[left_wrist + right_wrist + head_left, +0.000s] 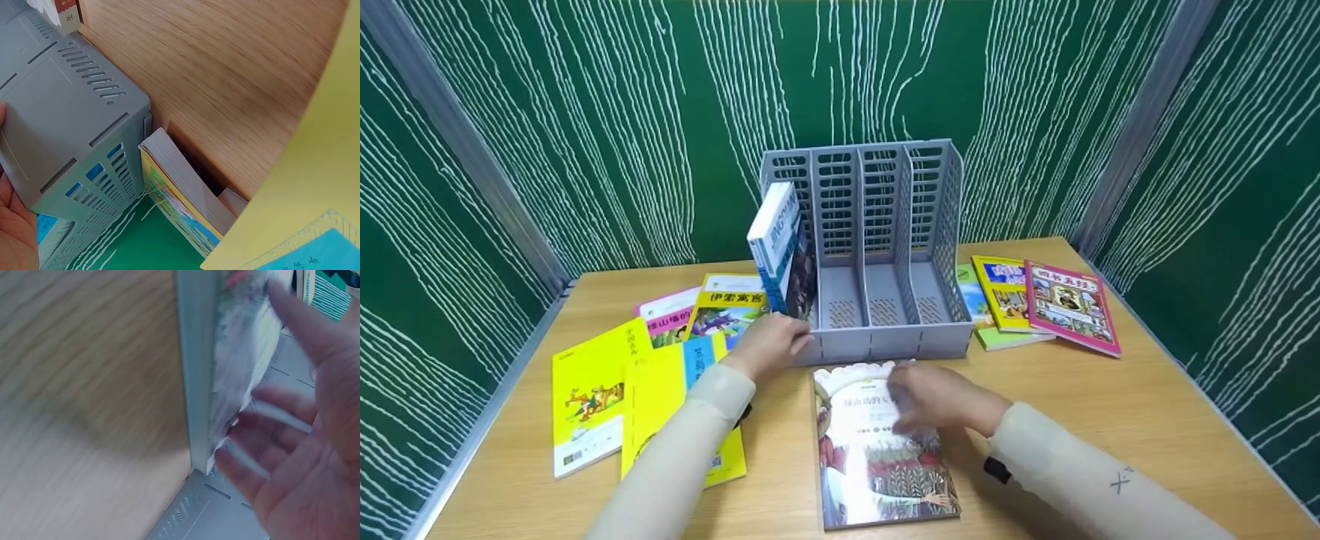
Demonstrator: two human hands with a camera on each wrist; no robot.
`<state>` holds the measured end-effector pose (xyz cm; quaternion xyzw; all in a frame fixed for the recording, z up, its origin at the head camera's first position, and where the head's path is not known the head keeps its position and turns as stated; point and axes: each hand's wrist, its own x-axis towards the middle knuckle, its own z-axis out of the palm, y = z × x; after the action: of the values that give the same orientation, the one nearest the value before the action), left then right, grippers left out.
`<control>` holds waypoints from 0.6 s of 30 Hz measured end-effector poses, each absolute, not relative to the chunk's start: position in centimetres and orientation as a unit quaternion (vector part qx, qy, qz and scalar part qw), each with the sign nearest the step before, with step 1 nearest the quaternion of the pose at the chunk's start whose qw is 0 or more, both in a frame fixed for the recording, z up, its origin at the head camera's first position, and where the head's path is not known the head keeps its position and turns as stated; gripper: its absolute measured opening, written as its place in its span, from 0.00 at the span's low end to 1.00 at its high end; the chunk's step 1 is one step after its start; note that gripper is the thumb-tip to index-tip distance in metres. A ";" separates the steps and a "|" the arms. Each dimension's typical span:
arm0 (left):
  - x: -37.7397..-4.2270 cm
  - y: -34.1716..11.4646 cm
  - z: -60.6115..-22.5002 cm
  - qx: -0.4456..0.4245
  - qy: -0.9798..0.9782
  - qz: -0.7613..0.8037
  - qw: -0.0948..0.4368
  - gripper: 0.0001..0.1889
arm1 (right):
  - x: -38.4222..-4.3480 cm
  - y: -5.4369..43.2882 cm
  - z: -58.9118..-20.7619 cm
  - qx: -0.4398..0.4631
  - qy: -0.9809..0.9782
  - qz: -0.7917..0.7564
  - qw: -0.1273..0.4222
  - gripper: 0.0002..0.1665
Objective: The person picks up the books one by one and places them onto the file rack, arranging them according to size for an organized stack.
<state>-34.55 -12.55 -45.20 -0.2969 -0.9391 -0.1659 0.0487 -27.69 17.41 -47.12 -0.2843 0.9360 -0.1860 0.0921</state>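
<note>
Picture book (877,457) lies flat on the table (780,480), just before the grey rack (896,341); over it my right hand (941,397) has fingers apart. My left hand (772,345) is at the rack's front, its grip I cannot tell. Probably I am reaching; next calls for pinching the book's edge.

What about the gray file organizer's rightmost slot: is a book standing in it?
No: in the gray file organizer, the rightmost slot is bare; the blue-and-white book stands leftmost.

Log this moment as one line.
left hand: at gray rack's front left corner | right hand: over front book | leftmost compartment: thick book | more books: both sides of rack
</note>
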 end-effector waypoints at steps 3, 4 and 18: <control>-34.6 -12.6 -45.3 -0.299 -0.938 -0.167 0.052 0.14 | -27.7 17.0 -46.7 -0.196 0.955 -0.206 0.080 0.20; -34.6 -12.6 -45.3 -0.300 -0.938 -0.167 0.054 0.13 | -27.8 16.9 -46.6 -0.166 0.960 -0.212 0.081 0.18; -34.5 -12.7 -45.4 -0.329 -0.925 -0.164 0.093 0.10 | -28.7 16.4 -47.6 -0.032 0.939 -0.307 0.149 0.29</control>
<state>-34.53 -12.70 -45.43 -0.3286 -0.9255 -0.1640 0.0928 -28.65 16.36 -47.55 -0.0321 0.9394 -0.3070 0.1494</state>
